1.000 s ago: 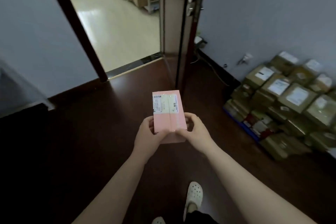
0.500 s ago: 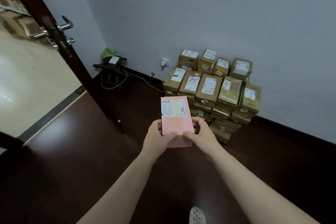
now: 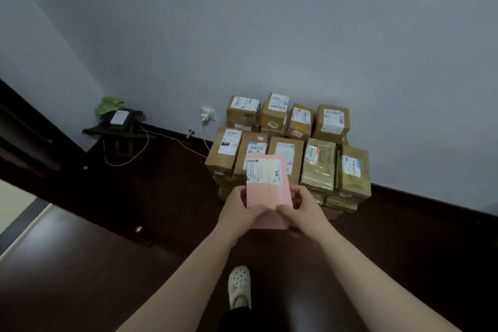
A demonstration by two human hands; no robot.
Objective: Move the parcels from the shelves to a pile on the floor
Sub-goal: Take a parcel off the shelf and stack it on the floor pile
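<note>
I hold a pink parcel (image 3: 268, 187) with a white label on top, out in front of me at about waist height. My left hand (image 3: 238, 210) grips its near left edge and my right hand (image 3: 301, 209) grips its near right edge, thumbs on top. Straight ahead, a pile of brown cardboard parcels (image 3: 320, 162) is stacked on the dark floor against the grey wall. The pink parcel hides part of the pile's front row. No shelves are in view.
A small dark stool (image 3: 118, 129) with a white device and a green bag stands in the corner at left. A white cable (image 3: 142, 148) runs from a wall socket (image 3: 208, 114) across the floor. A dark door (image 3: 29, 137) stands at far left. My white shoe (image 3: 239, 287) is below.
The view has swung right from the doorway to face the pile, which now sits centred and closer. Both hands keep the same grip on the pink parcel.
</note>
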